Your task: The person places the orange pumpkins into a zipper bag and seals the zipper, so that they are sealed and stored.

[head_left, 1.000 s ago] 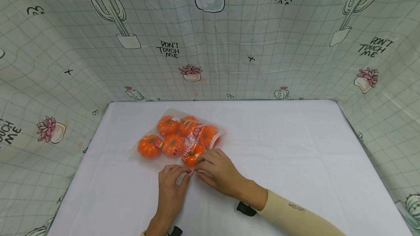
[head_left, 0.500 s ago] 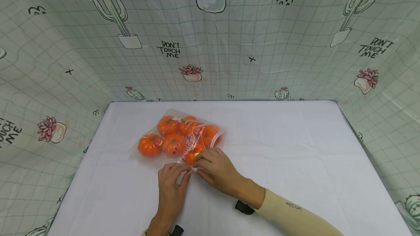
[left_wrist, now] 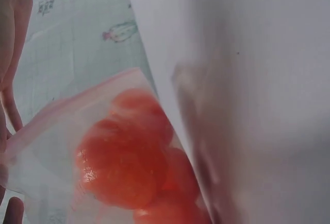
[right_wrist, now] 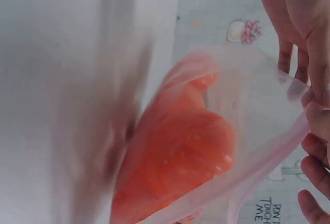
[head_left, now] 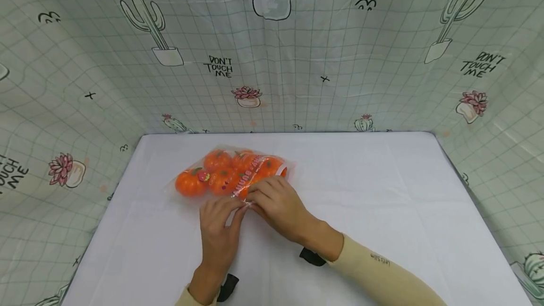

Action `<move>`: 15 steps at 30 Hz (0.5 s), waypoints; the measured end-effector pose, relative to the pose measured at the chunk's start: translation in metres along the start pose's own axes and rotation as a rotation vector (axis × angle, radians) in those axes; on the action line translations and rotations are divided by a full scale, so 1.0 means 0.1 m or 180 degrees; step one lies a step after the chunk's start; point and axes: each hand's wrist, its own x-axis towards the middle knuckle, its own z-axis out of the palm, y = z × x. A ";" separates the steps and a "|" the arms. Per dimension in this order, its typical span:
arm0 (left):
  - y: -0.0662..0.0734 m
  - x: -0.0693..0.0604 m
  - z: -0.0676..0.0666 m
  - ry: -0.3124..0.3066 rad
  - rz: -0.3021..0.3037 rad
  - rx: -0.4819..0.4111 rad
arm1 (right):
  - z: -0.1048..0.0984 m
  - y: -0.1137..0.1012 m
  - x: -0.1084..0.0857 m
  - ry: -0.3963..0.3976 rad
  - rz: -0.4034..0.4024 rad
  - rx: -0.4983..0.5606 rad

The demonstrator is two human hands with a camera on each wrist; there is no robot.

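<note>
A clear plastic zip bag [head_left: 248, 176] with pink lettering lies left of the table's middle, its near edge raised. Several orange toy pumpkins [head_left: 190, 183] with green stems fill it. At that near edge my left hand [head_left: 219, 230] pinches the plastic between thumb and fingers. Close against it, my right hand [head_left: 282, 209] pinches the same edge and covers part of the bag. The left wrist view shows a pink strip [left_wrist: 62, 105] along the bag's edge, with pumpkins [left_wrist: 124, 165] below. Fingertips [right_wrist: 317, 116] grip the edge in the right wrist view.
A white cloth covers the table [head_left: 374, 192]. Behind and at both sides hangs a checked curtain [head_left: 297, 46] with cactus drawings. Black bands [head_left: 312, 256] sit at both wrists, below beige sleeves [head_left: 378, 268].
Both hands have moved up and away from the person, still holding the bag's near edge. That edge has lifted, and the pumpkins look more bunched toward the far side.
</note>
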 end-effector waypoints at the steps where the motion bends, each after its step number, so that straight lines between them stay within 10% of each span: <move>1: 0.00 0.02 0.00 0.0043 0.0053 -0.0006 | -0.01 0.00 0.01 0.0025 -0.0007 0.0003; 15: 0.00 0.18 0.03 0.0399 0.0418 -0.0072 | -0.10 0.05 0.14 0.0234 -0.0055 0.0005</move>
